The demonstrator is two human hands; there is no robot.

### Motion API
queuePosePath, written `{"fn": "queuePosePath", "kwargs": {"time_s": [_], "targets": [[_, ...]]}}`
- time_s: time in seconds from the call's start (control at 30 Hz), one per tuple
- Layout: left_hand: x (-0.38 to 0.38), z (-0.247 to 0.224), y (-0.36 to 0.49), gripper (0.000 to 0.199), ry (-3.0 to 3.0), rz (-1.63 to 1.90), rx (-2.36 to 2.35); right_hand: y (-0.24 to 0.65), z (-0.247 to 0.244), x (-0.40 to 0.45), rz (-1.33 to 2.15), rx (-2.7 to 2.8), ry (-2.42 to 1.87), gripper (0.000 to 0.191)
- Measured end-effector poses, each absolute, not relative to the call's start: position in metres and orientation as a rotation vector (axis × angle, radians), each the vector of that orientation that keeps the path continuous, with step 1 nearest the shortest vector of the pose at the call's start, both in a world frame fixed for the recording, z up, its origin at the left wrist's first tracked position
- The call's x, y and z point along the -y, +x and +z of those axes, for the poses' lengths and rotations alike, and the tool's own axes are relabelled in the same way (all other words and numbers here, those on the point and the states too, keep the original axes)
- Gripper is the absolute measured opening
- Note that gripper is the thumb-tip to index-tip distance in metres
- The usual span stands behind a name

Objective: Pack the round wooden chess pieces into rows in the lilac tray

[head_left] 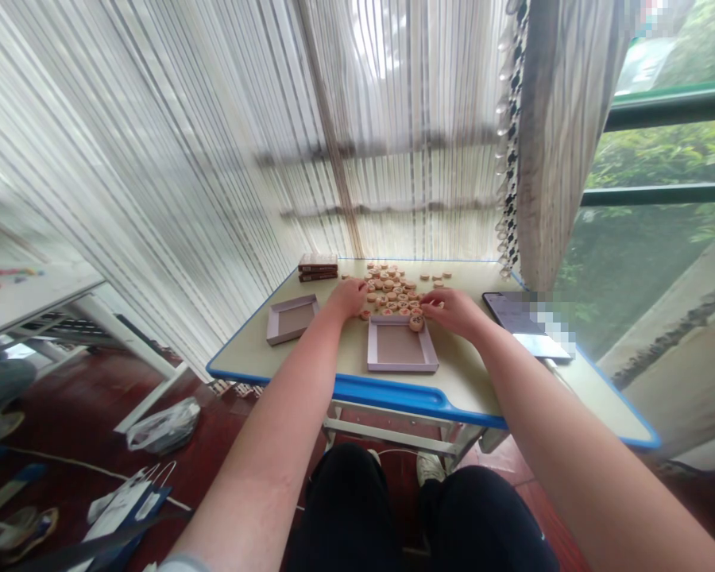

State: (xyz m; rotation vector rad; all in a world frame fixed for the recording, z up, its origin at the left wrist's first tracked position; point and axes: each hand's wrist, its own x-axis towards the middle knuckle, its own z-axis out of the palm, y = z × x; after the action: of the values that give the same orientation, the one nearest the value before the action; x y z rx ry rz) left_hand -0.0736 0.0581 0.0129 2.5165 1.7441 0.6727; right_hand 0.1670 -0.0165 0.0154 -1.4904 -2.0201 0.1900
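Many round wooden game pieces [388, 284] with printed marks, like Chinese chess pieces, lie in a loose heap at the middle and back of the table. My left hand [348, 297] is at the heap's left edge, its fingers curled and partly hidden, so what they hold is unclear. At the right edge, my right hand [451, 308] reaches in with thumb and fingers apart, close to the nearest pieces. One wooden piece [415, 323] is at the back rim of a shallow open box [403, 368], just below my right fingertips. The visible floor of that box is bare.
Another shallow box part [293, 319] lies left of my left forearm. Two dark brown boxes [318, 268] are stacked at the back left. A phone or tablet [523, 318] with a cable lies on the right. The table's blue edge [387, 391] runs before my knees; curtains hang behind.
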Motion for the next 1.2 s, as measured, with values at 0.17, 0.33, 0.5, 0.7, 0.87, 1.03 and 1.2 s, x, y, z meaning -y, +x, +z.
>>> {"fn": "queuePosePath", "kwargs": {"time_s": [0.17, 0.33, 0.5, 0.7, 0.87, 1.03, 1.2], "targets": [[-0.057, 0.02, -0.081, 0.029, 2.373, 0.663, -1.858, 0.167, 0.011, 0.012, 0.16, 2.022, -1.515, 0.022], [-0.05, 0.029, -0.082, 0.029, 2.374, 0.367, -1.866, 0.165, 0.01, 0.009, 0.11, 2.058, -1.491, 0.021], [-0.051, 0.027, -0.082, 0.024, 2.393, 0.312, -1.906, 0.164, 0.011, 0.008, 0.104, 2.07, -1.498, 0.021], [-0.048, 0.023, -0.074, 0.022, 2.534, 0.356, -1.849, 0.164, 0.01, 0.009, 0.092, 2.084, -1.501, 0.022], [-0.047, 0.02, -0.068, 0.023, 2.565, 0.481, -1.779, 0.165, 0.012, 0.011, 0.107, 2.075, -1.487, 0.022], [-0.052, 0.015, -0.067, 0.028, 2.525, 0.54, -1.821, 0.164, 0.013, 0.011, 0.121, 2.072, -1.502, 0.021], [-0.05, 0.016, -0.069, 0.029, 2.49, 0.504, -1.91, 0.164, 0.015, 0.012, 0.134, 2.051, -1.488, 0.021]]}}
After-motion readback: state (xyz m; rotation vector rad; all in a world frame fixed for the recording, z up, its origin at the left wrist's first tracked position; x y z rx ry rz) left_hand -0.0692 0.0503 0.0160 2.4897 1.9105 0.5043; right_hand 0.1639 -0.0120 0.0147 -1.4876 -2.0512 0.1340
